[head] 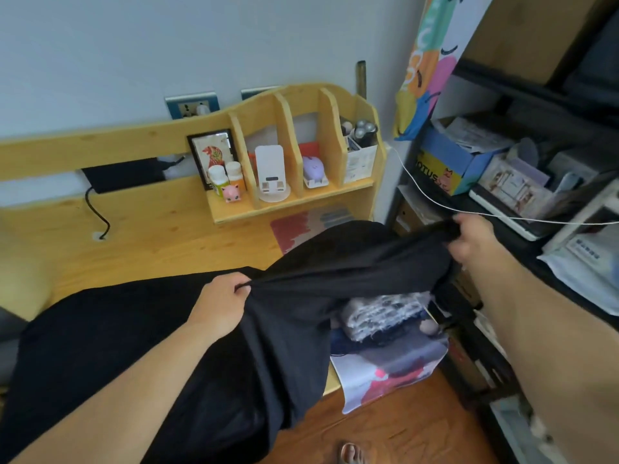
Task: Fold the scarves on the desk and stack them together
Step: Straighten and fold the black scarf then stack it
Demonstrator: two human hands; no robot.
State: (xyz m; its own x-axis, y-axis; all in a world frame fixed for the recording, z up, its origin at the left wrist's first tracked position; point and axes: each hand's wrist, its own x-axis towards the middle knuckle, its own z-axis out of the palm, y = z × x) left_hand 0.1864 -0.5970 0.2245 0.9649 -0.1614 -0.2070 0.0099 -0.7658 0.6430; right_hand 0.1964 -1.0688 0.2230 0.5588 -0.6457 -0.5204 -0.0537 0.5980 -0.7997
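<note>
A large black scarf is stretched in the air above the wooden desk. My left hand pinches its edge near the middle of the view. My right hand grips a bunched end further right and higher, beside the black shelf. The cloth sags between my hands and drapes down over the desk's front edge and my left forearm. Under the raised cloth, a grey and white patterned scarf lies folded on a colourful desk mat at the desk's right end.
A wooden organiser at the back of the desk holds bottles, a picture frame, a phone stand and small items. A black shelf unit crowded with boxes stands close on the right, crossed by a white cable. Wooden floor lies below.
</note>
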